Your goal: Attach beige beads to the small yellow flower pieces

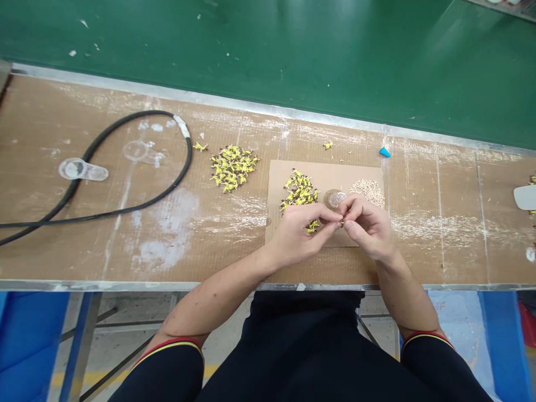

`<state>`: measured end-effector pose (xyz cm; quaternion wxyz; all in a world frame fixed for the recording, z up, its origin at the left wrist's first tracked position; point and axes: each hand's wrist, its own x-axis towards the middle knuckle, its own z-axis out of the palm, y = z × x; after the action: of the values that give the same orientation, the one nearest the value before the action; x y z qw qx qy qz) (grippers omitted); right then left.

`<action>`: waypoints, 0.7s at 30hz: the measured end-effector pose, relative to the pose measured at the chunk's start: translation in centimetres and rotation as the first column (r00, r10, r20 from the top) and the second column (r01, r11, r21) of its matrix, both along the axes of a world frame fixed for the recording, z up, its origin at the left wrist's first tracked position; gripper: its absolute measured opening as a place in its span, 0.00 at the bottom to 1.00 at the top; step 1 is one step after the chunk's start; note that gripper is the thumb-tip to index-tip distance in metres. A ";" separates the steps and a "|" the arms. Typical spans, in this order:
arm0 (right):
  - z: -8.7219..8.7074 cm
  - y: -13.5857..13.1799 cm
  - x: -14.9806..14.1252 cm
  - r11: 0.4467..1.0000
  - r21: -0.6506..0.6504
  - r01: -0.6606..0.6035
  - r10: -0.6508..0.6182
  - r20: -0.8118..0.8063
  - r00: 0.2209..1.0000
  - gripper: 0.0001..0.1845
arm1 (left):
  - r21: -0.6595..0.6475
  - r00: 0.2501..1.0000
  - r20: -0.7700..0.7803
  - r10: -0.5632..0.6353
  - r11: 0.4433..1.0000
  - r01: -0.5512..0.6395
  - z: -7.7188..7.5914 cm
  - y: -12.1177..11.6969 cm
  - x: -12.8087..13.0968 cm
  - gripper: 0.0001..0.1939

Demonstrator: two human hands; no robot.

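Both my hands meet over a piece of cardboard (329,170) on the bench. The thumb and index finger of my left hand (299,231) are pinched on a tiny yellow figure (342,221), mostly covered by fingertips. My right hand (371,226) is closed in a pinch against the same spot; whatever it grips is too small to make out. A pile of yellow figures with dark ends (299,188) lies just beyond my left hand. Past the fingertips stands a small clear container (335,198), partly hidden. Small pale pieces (368,191) are heaped beyond my right hand.
Another pile of yellow figures (233,167) lies to the left. A looped black cable (138,207) and two clear plastic scoops, the nearer one (94,172) across the cable, lie farther left. A blue cap-like piece (384,152) sits near the green surface (268,61).
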<state>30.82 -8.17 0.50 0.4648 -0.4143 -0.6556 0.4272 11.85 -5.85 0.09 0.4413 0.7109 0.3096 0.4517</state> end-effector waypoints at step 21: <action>-0.1 0.2 -0.1 0.996 -0.023 -0.089 0.088 -0.038 0.995 0.09 | -0.091 0.997 -0.005 -0.075 0.993 0.074 0.0 0.4 -0.3 0.04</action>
<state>30.71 -7.94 0.38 0.4522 -0.3826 -0.6595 0.4629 11.51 -5.49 0.11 0.4886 0.7030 0.3048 0.4173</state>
